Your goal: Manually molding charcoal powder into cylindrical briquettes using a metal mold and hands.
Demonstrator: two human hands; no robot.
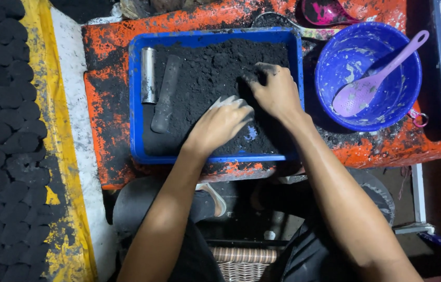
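Left hand (220,122) lies cupped, palm down, on the black powder (205,68) heaped in the blue tray (136,104); right hand (278,91) digs in with bent fingers. It looks loose, light, crumbly, so I'd scoop from underneath.

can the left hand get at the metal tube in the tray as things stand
Probably yes: the left hand rests on the black powder, and the metal tube lies uncovered at the blue tray's left side, only a dark rod between.

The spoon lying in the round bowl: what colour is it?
Light purple; the spoon lies in the blue bowl, seen in the head view.
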